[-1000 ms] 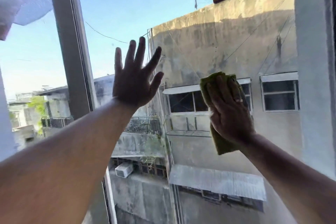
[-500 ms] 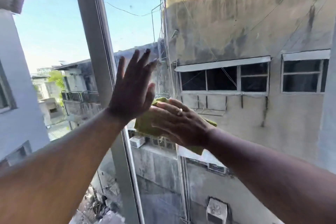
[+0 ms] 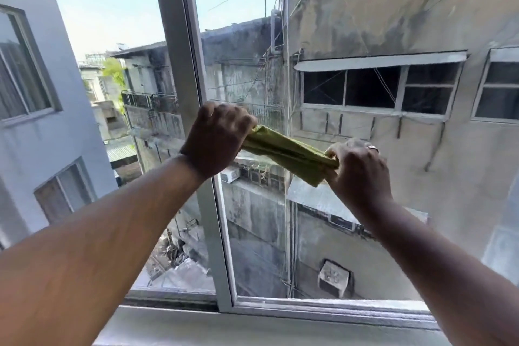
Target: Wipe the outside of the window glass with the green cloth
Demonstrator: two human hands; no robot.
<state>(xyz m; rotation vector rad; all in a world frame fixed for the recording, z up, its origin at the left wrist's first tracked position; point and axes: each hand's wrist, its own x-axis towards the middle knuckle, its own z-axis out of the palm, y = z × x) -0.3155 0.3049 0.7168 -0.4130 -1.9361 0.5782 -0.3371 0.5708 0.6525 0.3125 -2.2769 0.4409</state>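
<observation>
We see both bare hands raised in front of the window glass [image 3: 365, 22], each closed in a fist around one end of the green cloth [image 3: 283, 153]. The left hand [image 3: 214, 139] grips the upper end, fingers curled tight over the fabric, knuckles toward the camera. The right hand [image 3: 358, 170] grips the lower end, and a ring [image 3: 372, 148] shows on one of its fingers. Between the two fists the cloth is gathered into a thick folded band that slopes down from the left grip to the right grip, with a short corner hanging just below the right fist. We cannot tell whether the cloth touches the pane. Directly behind the left fist and wrist runs the grey vertical window frame [image 3: 179, 36], and below both forearms lies the horizontal sill rail [image 3: 323, 307]. Beyond the right grip, through the glass, stands a stained concrete building [image 3: 393, 8] with dark window openings under a pale awning [image 3: 379, 60]. To the outer side of the left forearm we see a pale blue-grey wall [image 3: 36, 135] with framed windows.
</observation>
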